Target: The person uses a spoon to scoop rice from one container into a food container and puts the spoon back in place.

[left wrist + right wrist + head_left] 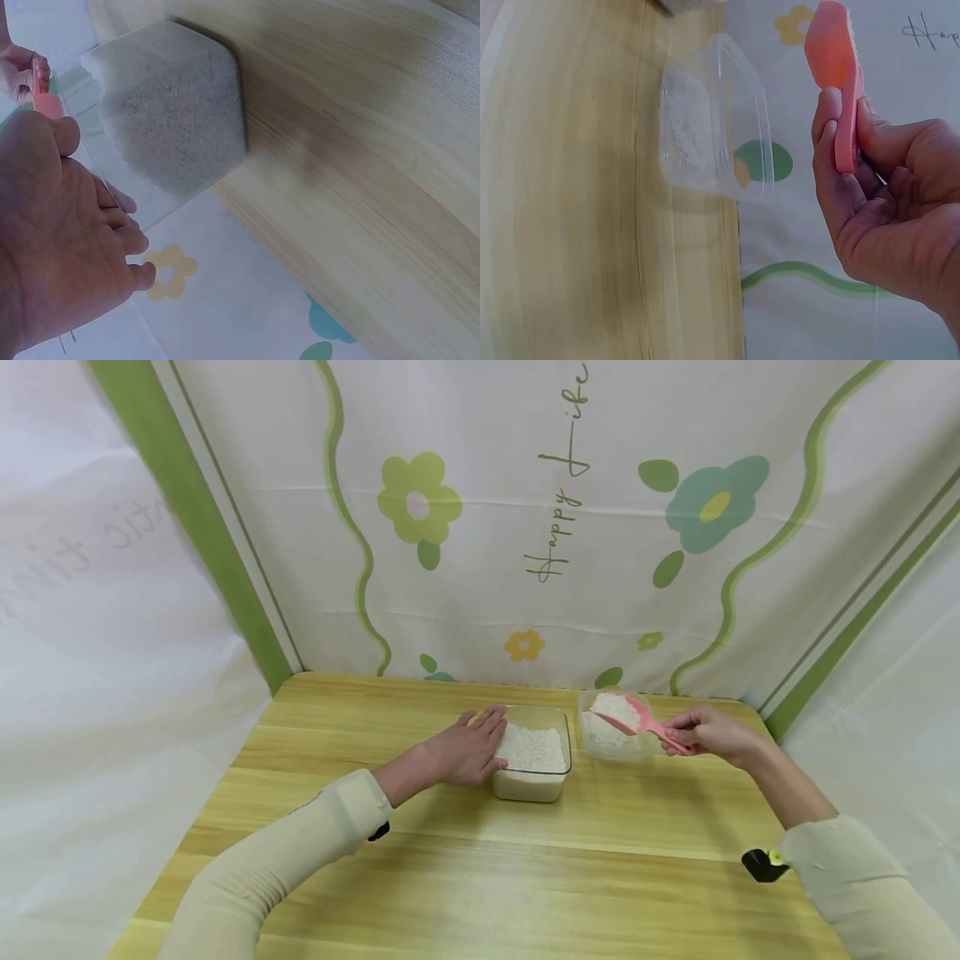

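A clear, square-cornered container [531, 787] filled well up with white grain that looks like rice [169, 105] stands on the table. My left hand [474, 750] rests at its left rim, fingers extended along the edge and nothing gripped. My right hand [708, 733] pinches the handle of a pink scoop [639, 720] between thumb and fingers. The scoop carries a heap of the white grain [617, 706]. It is held above a smaller translucent plastic tub [617, 752], which has some white grain [690, 127] in its bottom.
Both containers stand near the back edge of a wooden table [480, 877]. Behind it hangs a white curtain [480, 585] with printed flowers, and plain white sheets enclose both sides. A black strap end [763, 865] hangs from the right cuff.
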Available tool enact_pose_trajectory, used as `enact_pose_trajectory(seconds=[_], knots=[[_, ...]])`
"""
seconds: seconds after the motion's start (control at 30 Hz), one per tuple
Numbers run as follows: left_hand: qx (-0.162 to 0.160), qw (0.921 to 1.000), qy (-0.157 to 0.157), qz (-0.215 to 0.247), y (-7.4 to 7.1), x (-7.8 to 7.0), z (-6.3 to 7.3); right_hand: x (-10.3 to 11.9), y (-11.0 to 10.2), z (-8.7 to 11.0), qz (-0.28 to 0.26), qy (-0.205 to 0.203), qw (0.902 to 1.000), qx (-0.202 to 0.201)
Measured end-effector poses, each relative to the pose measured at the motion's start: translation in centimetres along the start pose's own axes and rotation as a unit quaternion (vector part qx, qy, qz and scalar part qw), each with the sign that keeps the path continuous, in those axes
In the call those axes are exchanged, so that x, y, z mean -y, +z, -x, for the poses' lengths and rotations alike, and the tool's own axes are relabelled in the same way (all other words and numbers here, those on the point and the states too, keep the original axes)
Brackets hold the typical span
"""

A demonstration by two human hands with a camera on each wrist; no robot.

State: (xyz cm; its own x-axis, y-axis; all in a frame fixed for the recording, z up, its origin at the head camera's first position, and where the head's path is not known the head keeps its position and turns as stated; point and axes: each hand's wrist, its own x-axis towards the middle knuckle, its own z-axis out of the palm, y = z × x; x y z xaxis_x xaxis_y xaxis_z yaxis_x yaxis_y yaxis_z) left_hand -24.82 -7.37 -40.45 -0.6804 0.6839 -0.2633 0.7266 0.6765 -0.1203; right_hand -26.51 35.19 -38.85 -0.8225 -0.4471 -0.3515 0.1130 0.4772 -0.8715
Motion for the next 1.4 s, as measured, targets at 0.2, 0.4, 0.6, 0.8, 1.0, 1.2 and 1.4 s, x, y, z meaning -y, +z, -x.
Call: enact_pose_trajectory(seconds=[0.2,0.4,0.6,0.8,1.0,1.2,1.4], knots=[[0.0,1.0,0.002,-0.001,0.0,0.0,-0.1,-1.1,-0.7,0.2,0.007,0.008,0.9998,-0.017],[-0.001,0.9999,0.002,0.01,0.1,0.1,-0.1,-2.0,-1.4,0.2,0.024,0.023,0.9988,-0.036],[-0.001,1.0,0.001,0.01,0.1,0.1,0.0,-2.3,-1.7,0.1,0.038,0.032,0.9976,-0.049],[-0.007,1.0,0.001,0.006,0.0,0.1,0.1,-2.3,-1.8,-0.1,0.061,0.038,0.9959,-0.055],[-0.003,1.0,0.0,-0.002,0.1,0.1,0.0,-2.4,-1.8,-0.1,0.072,0.044,0.9947,-0.059],[-0.004,1.0,-0.001,0.001,0.3,0.2,0.0,-2.5,-1.9,-0.1,0.076,0.044,0.9942,-0.063],[-0.012,0.9999,0.002,-0.008,0.4,0.2,-0.1,-2.5,-2.0,0.1,0.091,0.045,0.9925,-0.068]])
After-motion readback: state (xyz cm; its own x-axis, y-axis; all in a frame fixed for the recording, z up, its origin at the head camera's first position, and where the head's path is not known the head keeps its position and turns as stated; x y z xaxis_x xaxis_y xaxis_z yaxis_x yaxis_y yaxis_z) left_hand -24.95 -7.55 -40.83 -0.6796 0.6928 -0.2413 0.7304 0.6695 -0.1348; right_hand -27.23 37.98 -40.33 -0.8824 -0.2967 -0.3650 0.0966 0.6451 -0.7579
